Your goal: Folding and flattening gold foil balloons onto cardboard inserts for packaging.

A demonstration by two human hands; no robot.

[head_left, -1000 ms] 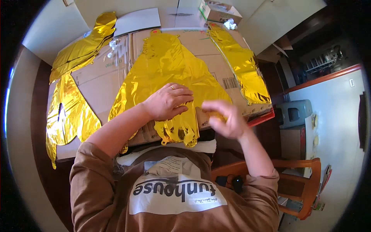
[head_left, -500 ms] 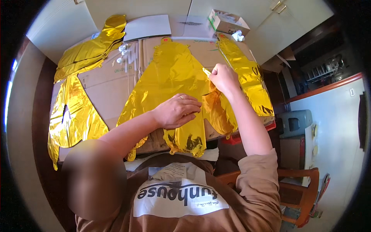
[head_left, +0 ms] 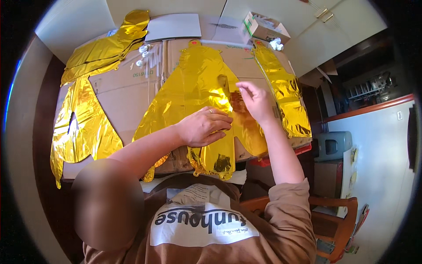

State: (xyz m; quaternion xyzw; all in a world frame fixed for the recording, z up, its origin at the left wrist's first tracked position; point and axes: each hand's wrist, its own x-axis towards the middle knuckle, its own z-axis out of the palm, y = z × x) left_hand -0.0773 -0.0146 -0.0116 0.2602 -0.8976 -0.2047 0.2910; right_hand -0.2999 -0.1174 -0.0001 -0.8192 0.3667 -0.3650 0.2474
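Across the middle of the cardboard (head_left: 116,94), the central gold foil sheet (head_left: 193,83) lies spread out. The left hand (head_left: 204,127) rests palm down on it, fingers loosely curved. Apart from it, the right hand (head_left: 256,102) is positioned over the right part, fingertips free; contact cannot be determined. Similar outer sheets (head_left: 83,123) flank both sides. Beyond stands a box (head_left: 266,28).

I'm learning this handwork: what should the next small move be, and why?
The right hand might gently smooth the right side of the middle gold foil, which looks creased near it; the left hand lies over the foil and may steady it.
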